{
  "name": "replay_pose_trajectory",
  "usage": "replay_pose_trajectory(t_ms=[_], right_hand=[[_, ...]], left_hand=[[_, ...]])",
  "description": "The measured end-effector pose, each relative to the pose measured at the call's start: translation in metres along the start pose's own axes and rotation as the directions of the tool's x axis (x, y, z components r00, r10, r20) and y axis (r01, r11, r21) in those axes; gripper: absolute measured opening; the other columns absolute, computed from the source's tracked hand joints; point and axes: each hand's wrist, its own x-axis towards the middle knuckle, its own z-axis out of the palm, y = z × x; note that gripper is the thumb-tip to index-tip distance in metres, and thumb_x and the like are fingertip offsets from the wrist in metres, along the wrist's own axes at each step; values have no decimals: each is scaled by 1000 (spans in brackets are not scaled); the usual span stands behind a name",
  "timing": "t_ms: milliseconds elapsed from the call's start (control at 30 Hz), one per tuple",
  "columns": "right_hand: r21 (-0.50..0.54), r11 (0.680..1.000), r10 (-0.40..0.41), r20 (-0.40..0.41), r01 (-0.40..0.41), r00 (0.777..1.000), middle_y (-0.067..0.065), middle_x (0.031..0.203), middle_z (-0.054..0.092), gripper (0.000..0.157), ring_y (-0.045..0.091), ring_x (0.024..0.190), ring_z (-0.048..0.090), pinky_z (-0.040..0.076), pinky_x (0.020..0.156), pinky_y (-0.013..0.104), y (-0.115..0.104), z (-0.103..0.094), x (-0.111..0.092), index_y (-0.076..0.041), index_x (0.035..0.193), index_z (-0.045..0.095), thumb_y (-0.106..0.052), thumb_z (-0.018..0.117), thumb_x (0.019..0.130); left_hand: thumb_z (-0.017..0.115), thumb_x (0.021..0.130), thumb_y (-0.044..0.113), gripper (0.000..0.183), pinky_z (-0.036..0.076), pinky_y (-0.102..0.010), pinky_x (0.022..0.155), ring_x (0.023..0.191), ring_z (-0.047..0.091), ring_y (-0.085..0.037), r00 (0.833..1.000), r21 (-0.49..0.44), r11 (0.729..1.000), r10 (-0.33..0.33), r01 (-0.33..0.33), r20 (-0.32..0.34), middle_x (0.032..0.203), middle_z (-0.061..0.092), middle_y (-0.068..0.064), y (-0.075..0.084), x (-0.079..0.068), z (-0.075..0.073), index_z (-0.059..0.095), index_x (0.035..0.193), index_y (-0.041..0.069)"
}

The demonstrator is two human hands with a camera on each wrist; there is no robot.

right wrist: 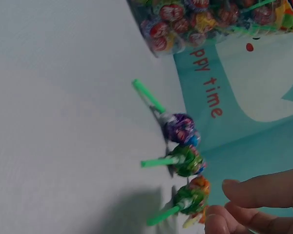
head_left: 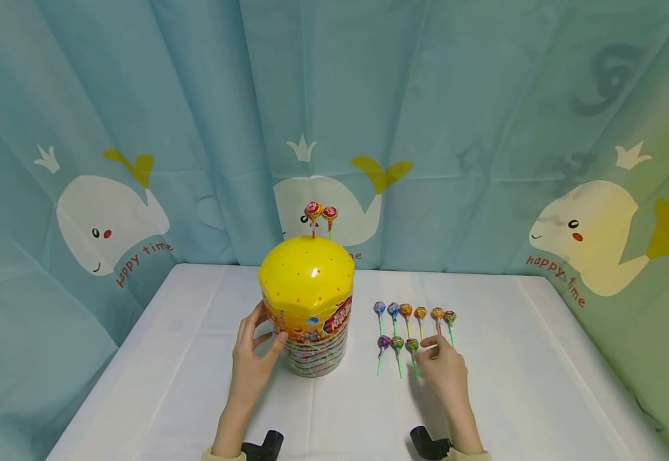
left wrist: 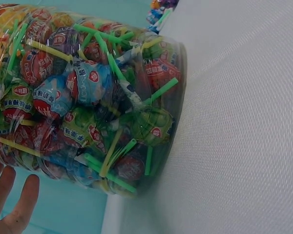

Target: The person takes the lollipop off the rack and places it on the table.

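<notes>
A clear jar of wrapped lollipops (head_left: 315, 355) with a bright yellow lid (head_left: 305, 272) stands upright on the table. My left hand (head_left: 256, 358) rests against its left side, thumb toward the front; the left wrist view shows fairly straight fingers (left wrist: 24, 200) at its edge. Two lollipops (head_left: 314, 210) stand upright at the lid's back. On the right, more lollipops lie in two rows. My right hand (head_left: 442, 366) is beside the green-wrapped lollipop (head_left: 411, 346) ending the near row. Its fingertips are apart, and no held thing shows between them.
The far row has several lollipops in blue, orange and green wrappers (head_left: 406, 310). A purple lollipop (head_left: 383, 344) and a green one (head_left: 397, 344) share the near row. A white cloth covers the table (head_left: 196, 358). Behind hangs a whale-printed curtain (head_left: 455, 128).
</notes>
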Motion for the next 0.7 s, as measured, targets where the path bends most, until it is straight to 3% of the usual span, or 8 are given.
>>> replay_pose_trajectory(t_ms=[200,433,700], right_hand=[[18,999,-33,-56,34,998,7,78,69,21,18,71,63,41,60,28,-14,1,1,-4,98,65,-17,70,82],[70,993,-90,-114,98,989,9,81,69,19,21,76,63,43,61,27,-32,1,3,-5,100,66,-14,68,85],[117,962,-220,-188,245,957,12,85,70,19,26,79,65,46,66,28,-61,-5,10,-3,102,67,-11,68,85]], left_hand=[[68,82,-2,67,54,-46,91,118,47,-5,1000,-1,1000,-3,3,3,135,49,-19,-1,0,0,40,143,0],[68,82,-2,68,54,-48,91,118,46,-3,1000,1,1000,-4,4,4,135,49,-19,-3,-1,0,40,144,0],[68,83,-2,67,54,-48,91,119,48,-12,1000,5,1000,1,-1,3,135,50,-20,-2,-1,0,40,144,0]])
